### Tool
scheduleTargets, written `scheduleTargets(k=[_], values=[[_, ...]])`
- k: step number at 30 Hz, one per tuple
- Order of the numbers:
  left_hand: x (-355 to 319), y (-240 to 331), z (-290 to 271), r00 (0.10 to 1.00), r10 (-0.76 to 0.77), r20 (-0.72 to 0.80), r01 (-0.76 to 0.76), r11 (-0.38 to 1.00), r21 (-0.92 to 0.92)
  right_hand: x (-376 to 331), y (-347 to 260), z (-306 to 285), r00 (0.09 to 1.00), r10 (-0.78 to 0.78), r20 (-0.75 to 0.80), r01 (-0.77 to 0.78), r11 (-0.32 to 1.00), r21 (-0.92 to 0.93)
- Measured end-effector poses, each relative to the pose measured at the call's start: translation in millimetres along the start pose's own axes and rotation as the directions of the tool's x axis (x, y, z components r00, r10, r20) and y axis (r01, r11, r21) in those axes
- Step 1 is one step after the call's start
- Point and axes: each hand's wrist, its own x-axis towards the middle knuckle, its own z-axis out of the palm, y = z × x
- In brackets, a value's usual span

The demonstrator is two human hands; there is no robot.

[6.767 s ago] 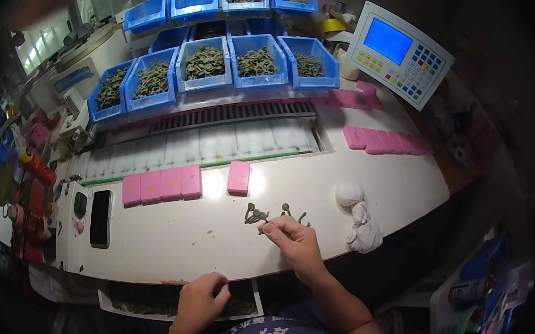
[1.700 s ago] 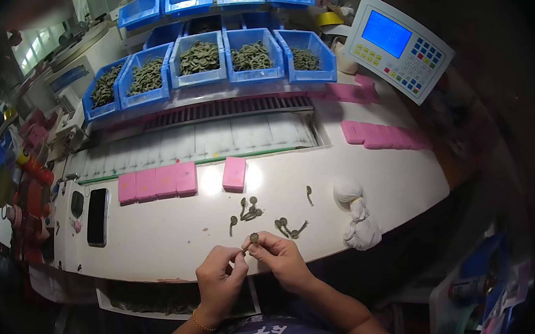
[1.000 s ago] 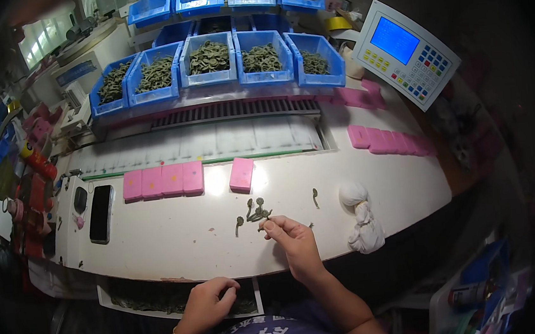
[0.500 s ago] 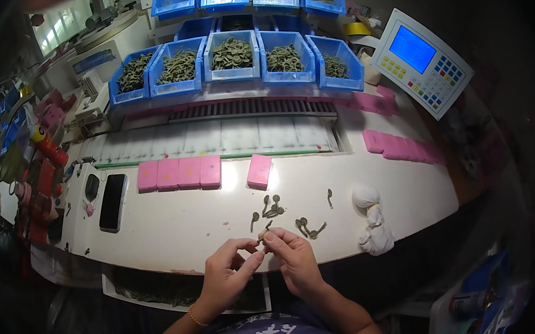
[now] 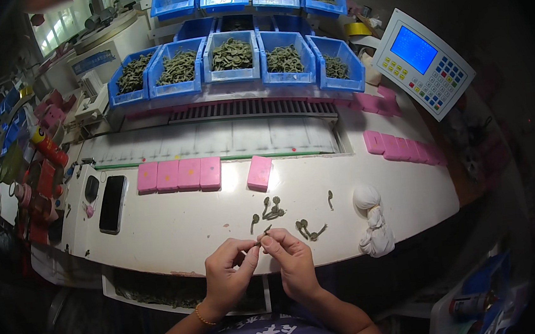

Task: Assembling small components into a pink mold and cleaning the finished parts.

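head view | left hand (image 5: 228, 267) and right hand (image 5: 290, 257) both pinch one small green part (image 5: 262, 234) at the white table's (image 5: 177, 229) near edge | risk: weak fingertip hold, part may slip off the edge | loose green parts (image 5: 272, 209) just beyond

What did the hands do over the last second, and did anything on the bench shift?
A second ago the left hand sat low at the bench edge while the right hand reached out to the small green pieces. Now both hands have met at the near edge, fingertips pinching one small green piece between them. The pink blocks, black phone and white cloth bundle stayed put.
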Motion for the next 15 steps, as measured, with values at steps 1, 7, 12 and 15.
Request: scheduleTargets(k=[1,7,12,15], values=[[0,-2,1,0.999,0.041,-0.032,-0.040,0.999,0.014,0,1,1,1.000,-0.017,-0.023,0.017,1.000,-0.021],[2,-5,6,0.980,0.150,-0.129,-0.131,0.981,0.143,-5,-4,4,0.820,-0.559,0.123,0.487,0.570,-0.662],[-8,5,-9,0.999,0.003,0.043,-0.018,0.933,0.359,29,-21,-11,0.681,-0.598,0.423,0.550,0.036,-0.835],[-23,-5,-27,0.988,-0.065,0.141,-0.010,0.880,0.474,47,-31,-38,0.758,-0.512,0.404,0.490,0.038,-0.871]])
